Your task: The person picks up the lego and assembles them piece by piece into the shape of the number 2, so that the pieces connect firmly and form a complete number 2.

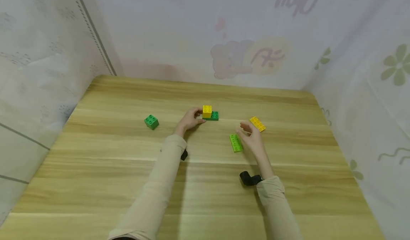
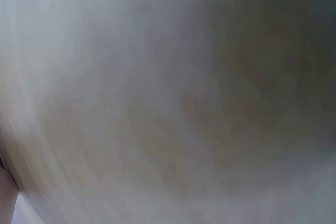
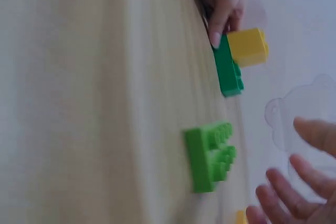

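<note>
A square yellow brick (image 1: pixel 207 111) is stacked on the left end of a flat dark green brick (image 1: pixel 214 116) near the middle of the table. My left hand (image 1: pixel 189 120) grips that green brick at its left end, thumb at the front and fingers behind. In the right wrist view the left thumb (image 3: pixel 216 34) rests against the green brick's end. Over to the right, my right hand (image 1: pixel 253 137) hovers with fingers spread and nothing in them. Just left of it lies a light green brick (image 1: pixel 236 143), studs up. The left wrist view is blurred, mostly wood grain.
A square green brick (image 1: pixel 151 122) sits alone at the left. Beyond the right hand lies a flat yellow brick (image 1: pixel 257 124). The wooden table (image 1: pixel 208 204) meets a printed cloth backdrop (image 1: pixel 179 37) at its far edge. Black wrist camera mounts (image 1: pixel 250 178) hang by the sleeves.
</note>
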The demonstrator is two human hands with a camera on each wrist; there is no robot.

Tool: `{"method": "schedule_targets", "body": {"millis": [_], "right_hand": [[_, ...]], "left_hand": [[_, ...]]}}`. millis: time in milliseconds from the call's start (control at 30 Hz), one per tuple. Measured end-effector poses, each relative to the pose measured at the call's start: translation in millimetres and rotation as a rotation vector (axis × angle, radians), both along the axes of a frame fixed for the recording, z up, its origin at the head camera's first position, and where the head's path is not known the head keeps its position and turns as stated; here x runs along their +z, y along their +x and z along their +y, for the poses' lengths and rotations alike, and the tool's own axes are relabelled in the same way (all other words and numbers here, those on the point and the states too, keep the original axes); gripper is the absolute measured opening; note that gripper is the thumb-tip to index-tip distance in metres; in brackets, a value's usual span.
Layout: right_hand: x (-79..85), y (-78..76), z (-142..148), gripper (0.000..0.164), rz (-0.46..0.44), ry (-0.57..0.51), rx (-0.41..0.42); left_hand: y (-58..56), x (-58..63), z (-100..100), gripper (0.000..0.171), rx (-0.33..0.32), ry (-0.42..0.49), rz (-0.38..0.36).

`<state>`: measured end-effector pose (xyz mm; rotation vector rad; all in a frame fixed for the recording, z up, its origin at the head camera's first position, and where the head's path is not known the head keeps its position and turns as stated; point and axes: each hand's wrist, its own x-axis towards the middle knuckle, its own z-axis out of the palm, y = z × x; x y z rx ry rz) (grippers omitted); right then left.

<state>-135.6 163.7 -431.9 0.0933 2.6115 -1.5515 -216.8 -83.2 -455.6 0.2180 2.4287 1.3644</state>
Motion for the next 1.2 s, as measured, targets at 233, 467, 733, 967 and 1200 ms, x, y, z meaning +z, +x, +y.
{"method": "schedule_targets", "body": {"millis": [233,467,733,967,1200], "right_hand": [[-11.3,35.1,-3.8,0.052,-0.077,0.015,-0.121],[-25.7,46.2,-13.6,0.066,-0.087,0.143,-0.164],[-23.3,43.7,-18.2,0.066,-0.103,0.327,-0.143],[-23.1,42.1,-20.6,0.052,-0.105,0.336,-0.164],[-26.2,46.4,-16.4,0.053,-0.102,0.247,-0.166]], "left_hand": [[-2.0,1.5,-1.5,0.046,0.009,0.008,-0.024],[-4.7,1.3,-1.3,0.047,0.014,0.016,-0.034],[-3.5,2.4,0.1,0.047,0.02,0.012,-0.041],[-4.4,4.0,0.1,0.048,0.028,0.021,-0.046],[-1.1,1.6,0.4,0.046,0.03,0.018,-0.049]]}}
